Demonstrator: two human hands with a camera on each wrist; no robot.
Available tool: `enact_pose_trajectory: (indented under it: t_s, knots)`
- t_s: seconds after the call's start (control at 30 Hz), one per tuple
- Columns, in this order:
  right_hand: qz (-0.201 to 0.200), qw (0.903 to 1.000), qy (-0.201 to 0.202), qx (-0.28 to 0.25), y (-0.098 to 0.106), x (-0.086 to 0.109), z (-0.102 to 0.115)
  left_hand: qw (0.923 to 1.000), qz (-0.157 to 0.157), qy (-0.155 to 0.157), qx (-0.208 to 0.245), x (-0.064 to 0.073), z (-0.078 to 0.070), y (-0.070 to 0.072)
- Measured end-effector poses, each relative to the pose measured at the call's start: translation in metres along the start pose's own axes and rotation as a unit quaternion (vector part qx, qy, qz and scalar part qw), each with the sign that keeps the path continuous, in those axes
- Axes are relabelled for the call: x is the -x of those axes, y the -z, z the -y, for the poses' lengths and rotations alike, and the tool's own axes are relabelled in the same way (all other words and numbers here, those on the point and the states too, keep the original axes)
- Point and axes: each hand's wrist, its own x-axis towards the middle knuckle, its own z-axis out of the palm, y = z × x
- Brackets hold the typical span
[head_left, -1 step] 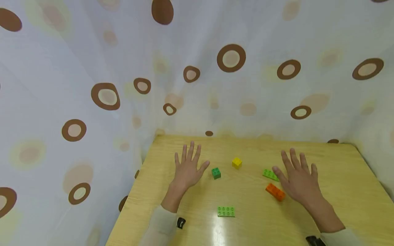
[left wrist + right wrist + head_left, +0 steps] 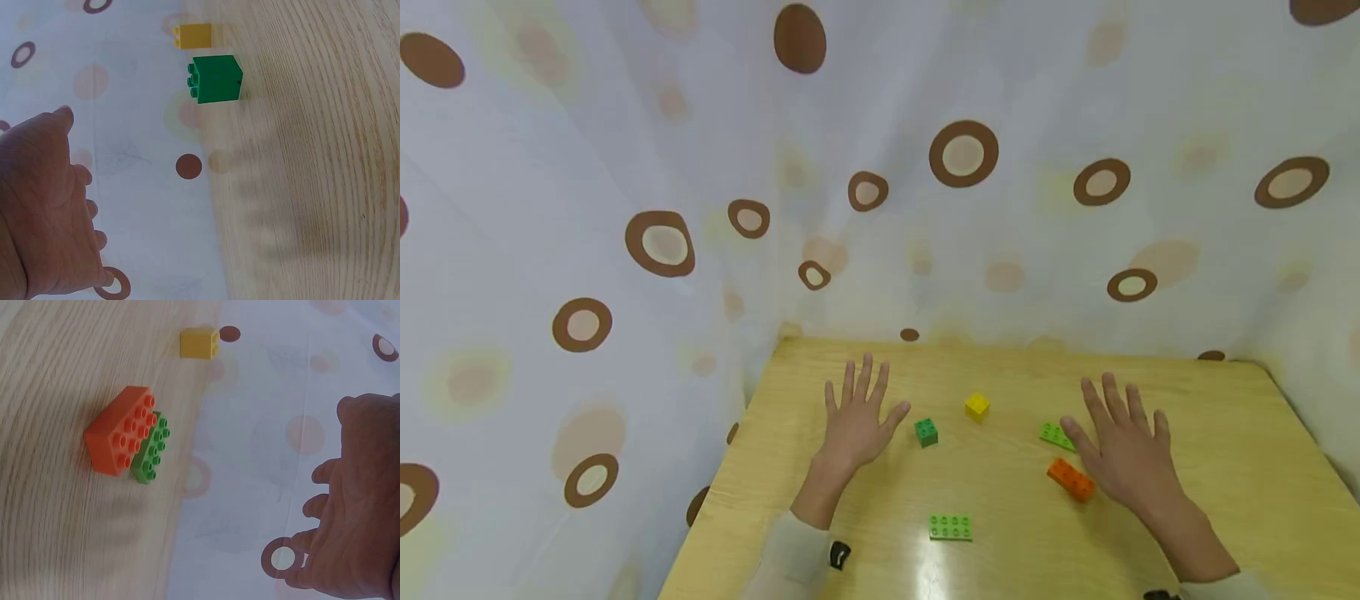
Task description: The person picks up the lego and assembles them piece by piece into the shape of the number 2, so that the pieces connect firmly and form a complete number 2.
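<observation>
My left hand [image 2: 854,429] is held over the left part of the table with fingers spread, holding nothing. Just right of its thumb sits a small dark green building block [image 2: 927,432], also large in the left wrist view. My right hand [image 2: 1129,458], fingers spread too, hovers at the right with nothing in its grasp. Beside it lie an orange building block [image 2: 1071,480] and a thin light green block [image 2: 1057,437], which the thumb partly overlaps in the head view. A yellow block [image 2: 977,407] stands between the hands, farther back. Nearer the front lies another flat light green block [image 2: 951,527].
The blocks rest on a pale wooden table [image 2: 1015,550]. A white curtain [image 2: 1030,83] with brown ring patterns hangs along its back and left side, and more of it borders the right edge.
The head view has tilted up slightly, so the table, blocks and hands appear a little lower. Both hands keep nearly the same place over the table.
</observation>
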Motion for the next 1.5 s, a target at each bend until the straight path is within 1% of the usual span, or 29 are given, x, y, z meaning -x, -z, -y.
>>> enact_pose_trajectory:
  t_s: [0.1,0.17,0.23,0.27,0.33,0.4,0.5,0.57,0.6,0.67,0.7,0.73,0.8,0.87,0.93,1.0,1.07,1.13,1.2,1.27,1.4,1.5]
  knots:
    - [-0.009,0.9999,0.004,-0.002,-0.003,-0.001,0.005,1.0,-0.003,-0.002,0.008,0.001,0.003,0.0]
    - [-0.015,0.9999,0.005,-0.007,-0.007,0.002,0.01,0.9999,-0.002,-0.004,0.013,0.006,0.006,-0.003]
    - [-0.028,0.9994,0.01,-0.016,-0.01,0.002,0.013,0.9998,-0.003,-0.007,0.02,0.007,0.007,-0.004]
    - [-0.031,0.9991,0.015,-0.024,-0.01,0.0,0.015,0.9996,-0.005,-0.008,0.025,0.006,0.008,-0.003]
    - [-0.033,0.9973,0.033,-0.058,-0.012,-0.002,0.021,0.9994,-0.001,-0.012,0.032,0.003,0.008,-0.003]
    - [-0.028,0.9932,0.058,-0.097,-0.018,-0.004,0.03,0.9981,0.008,-0.022,0.056,0.0,0.009,-0.001]
    - [0.003,0.9852,0.082,-0.15,-0.034,-0.005,0.044,0.9929,0.027,-0.042,0.108,-0.007,0.013,-0.004]
    - [0.037,0.9803,0.083,-0.175,-0.052,0.0,0.049,0.9888,0.041,-0.052,0.134,-0.008,0.018,-0.012]
    - [0.064,0.9767,0.079,-0.189,-0.062,0.003,0.052,0.9876,0.046,-0.053,0.14,-0.007,0.021,-0.016]
    - [0.108,0.968,0.081,-0.212,-0.081,0.01,0.055,0.9878,0.053,-0.05,0.138,-0.006,0.029,-0.026]
    - [0.132,0.962,0.08,-0.225,-0.089,0.014,0.057,0.9888,0.055,-0.045,0.132,-0.004,0.033,-0.031]
    - [0.149,0.9587,0.086,-0.226,-0.098,0.017,0.059,0.9903,0.059,-0.038,0.12,-0.002,0.038,-0.037]
    - [0.179,0.9546,0.092,-0.22,-0.113,0.022,0.064,0.9914,0.075,-0.02,0.105,0.003,0.045,-0.048]
    - [0.186,0.9575,0.102,-0.195,-0.125,0.025,0.068,0.9902,0.102,-0.005,0.096,0.009,0.052,-0.058]
    - [0.177,0.964,0.123,-0.156,-0.136,0.024,0.071,0.9891,0.123,-0.004,0.082,0.012,0.056,-0.065]
    - [0.16,0.9671,0.142,-0.138,-0.144,0.021,0.073,0.9879,0.133,-0.011,0.079,0.013,0.059,-0.068]
    - [0.141,0.9666,0.164,-0.137,-0.15,0.02,0.074,0.9878,0.132,-0.021,0.081,0.015,0.061,-0.07]
    - [0.131,0.9633,0.178,-0.153,-0.154,0.018,0.074,0.9877,0.129,-0.026,0.085,0.015,0.062,-0.071]
    - [0.128,0.9605,0.181,-0.169,-0.156,0.016,0.074,0.9869,0.13,-0.029,0.091,0.015,0.062,-0.07]
    - [0.126,0.9599,0.18,-0.174,-0.156,0.017,0.074,0.986,0.136,-0.029,0.091,0.016,0.062,-0.07]
    - [0.118,0.9612,0.18,-0.173,-0.155,0.018,0.075,0.9858,0.143,-0.024,0.084,0.016,0.064,-0.072]
    - [0.119,0.9611,0.183,-0.169,-0.154,0.019,0.075,0.9857,0.142,-0.023,0.089,0.018,0.066,-0.075]
